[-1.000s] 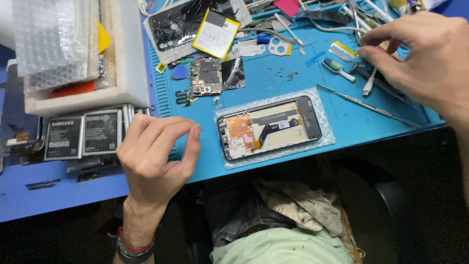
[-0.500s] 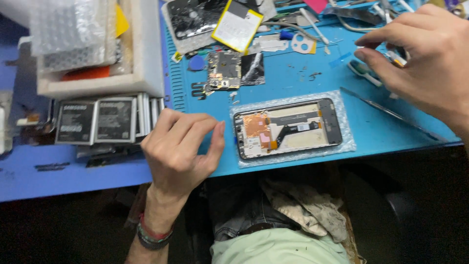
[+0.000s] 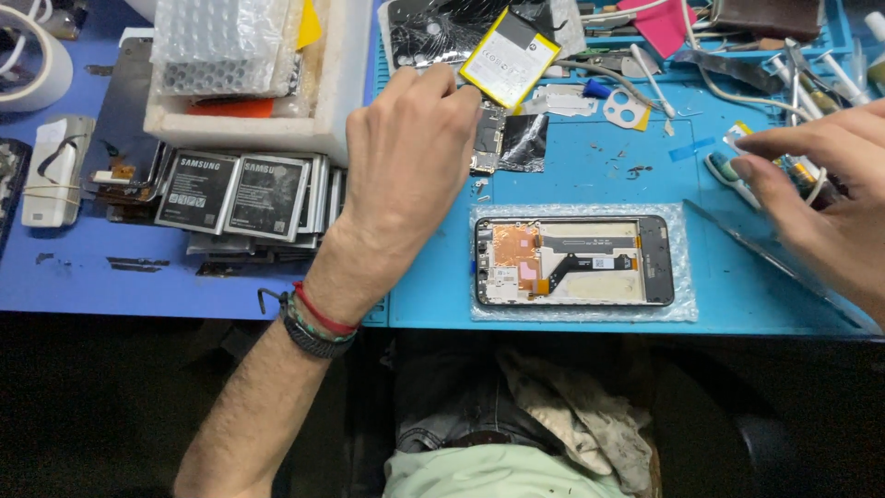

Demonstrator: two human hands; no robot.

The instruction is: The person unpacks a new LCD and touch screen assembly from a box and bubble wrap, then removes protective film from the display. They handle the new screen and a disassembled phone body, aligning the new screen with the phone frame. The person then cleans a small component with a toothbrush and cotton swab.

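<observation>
On the blue mat [image 3: 572, 175] our opened phone [image 3: 573, 261] lies at 6 o'clock, untouched. Our left hand [image 3: 410, 152], by the near edge a second ago, has moved up to 12 o'clock, fingers loosely curled near the circuit board [image 3: 489, 138]. At 3 o'clock our right hand [image 3: 816, 189] pinches among the tools [image 3: 800, 88]; what it grips we cannot tell.

A blue tabletop [image 3: 83, 286] fills the upper part of the view, with a lighter turquoise work mat [image 3: 590, 175] laid over its right half. Light falls evenly and brightly on this surface, throwing only soft shadows. Below the tabletop's front edge the floor [image 3: 111, 415] lies in deep darkness, its surface too dim to make out.
</observation>
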